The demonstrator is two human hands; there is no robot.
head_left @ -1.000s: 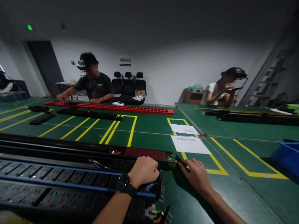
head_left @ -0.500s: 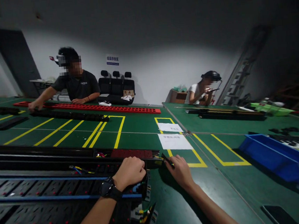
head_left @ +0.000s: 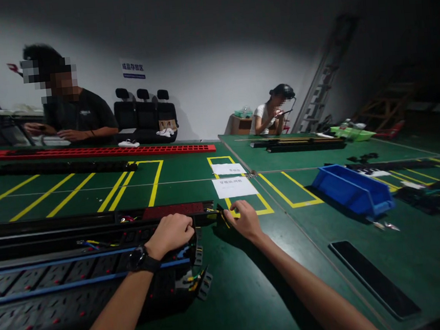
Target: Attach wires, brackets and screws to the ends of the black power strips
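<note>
Long black power strips (head_left: 60,276) with rows of sockets and blue stripes lie across the green table (head_left: 255,305) in front of me. My left hand (head_left: 170,233), with a black watch on the wrist, is closed in a fist on the end of one strip. My right hand (head_left: 242,219) pinches the black end piece (head_left: 219,214) of the strip behind it, where coloured wires (head_left: 126,219) show beside a dark red section (head_left: 172,210).
Two paper sheets (head_left: 232,185) lie inside yellow floor-tape boxes. A blue bin (head_left: 351,189) stands at the right, a flat black panel (head_left: 372,277) nearer me. A long red strip (head_left: 107,152) and black strips lie farther back. Two other people sit at the far tables.
My view has swung to the right, so the blue bin and the right table have come into sight. Both hands have kept their hold on the strip ends.
</note>
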